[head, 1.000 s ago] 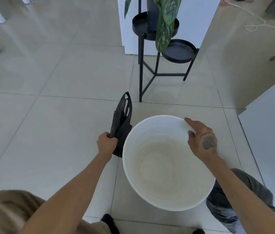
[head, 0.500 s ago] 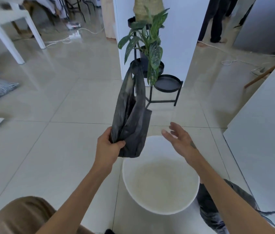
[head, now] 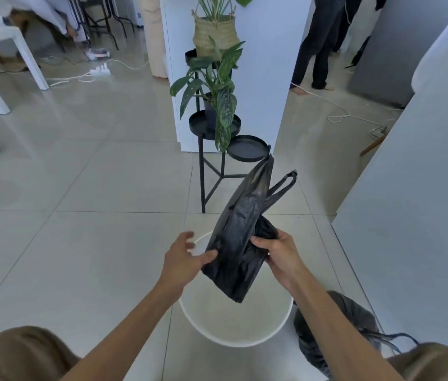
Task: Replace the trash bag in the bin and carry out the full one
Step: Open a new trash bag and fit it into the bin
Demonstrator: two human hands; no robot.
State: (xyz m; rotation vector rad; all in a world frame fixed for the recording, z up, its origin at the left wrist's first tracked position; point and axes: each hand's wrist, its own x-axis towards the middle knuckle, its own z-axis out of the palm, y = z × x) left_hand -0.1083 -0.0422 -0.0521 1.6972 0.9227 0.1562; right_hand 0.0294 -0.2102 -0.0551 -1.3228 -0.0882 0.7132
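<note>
A fresh black trash bag (head: 240,237), flat and folded with its handles pointing up and away, hangs above the white bin (head: 234,329), which stands on the floor with nothing inside. My right hand (head: 279,255) grips the bag's right side. My left hand (head: 185,261) pinches its left edge between thumb and fingers. The full bag (head: 335,328), dark grey and tied, sits on the floor just right of the bin, partly hidden by my right forearm.
A black plant stand (head: 217,160) with potted plants stands close behind the bin. A white cabinet side (head: 415,193) runs along the right. A person's legs (head: 317,48) are at the far back right. Cables (head: 338,111) lie on the tiled floor; a white table leg (head: 29,61) is far left.
The bag has moved from beside the bin up over it. My right hand left the bin rim and took hold of the bag. My view has tilted up.
</note>
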